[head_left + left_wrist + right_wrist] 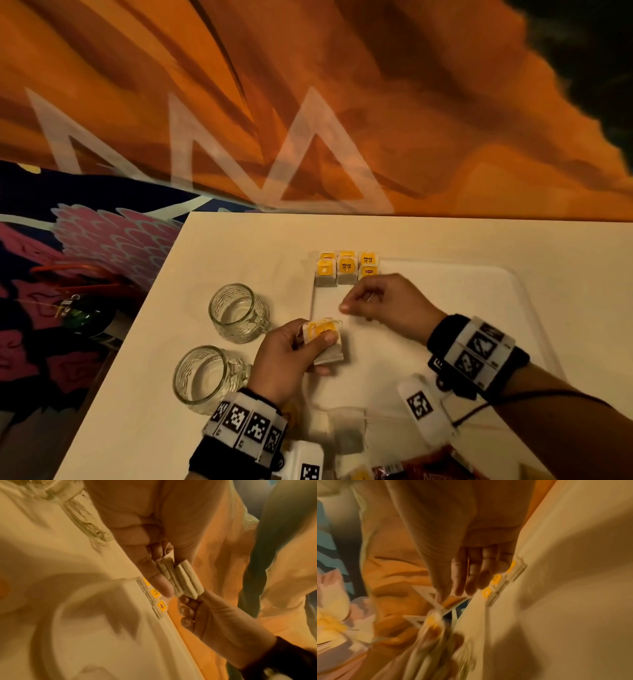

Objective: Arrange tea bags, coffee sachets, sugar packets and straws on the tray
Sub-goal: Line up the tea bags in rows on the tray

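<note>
A: Left hand [291,356] curled round a small stack of tea bags [325,339], thumb pressed on the yellow tag. At least two in the stack, going by the left wrist view.

B: Right hand [387,305]?

A: Just beyond the grip, fingertips drawn together as if pinching; maybe a string, too fine to tell.

B: Best way on?

A: Probably peel off one bag at a time, keep strings untangled, set flush beside the row.

B: Row where?

A: Past the right hand, at the far-left corner of the tray [479,274]: three columns of yellow-tagged bags [346,267].

B: Further out?

A: Two glass mugs [236,311] left of the grip, off the tray. Loose bag [347,428] and a red packet [428,466] nearer the body.
</note>
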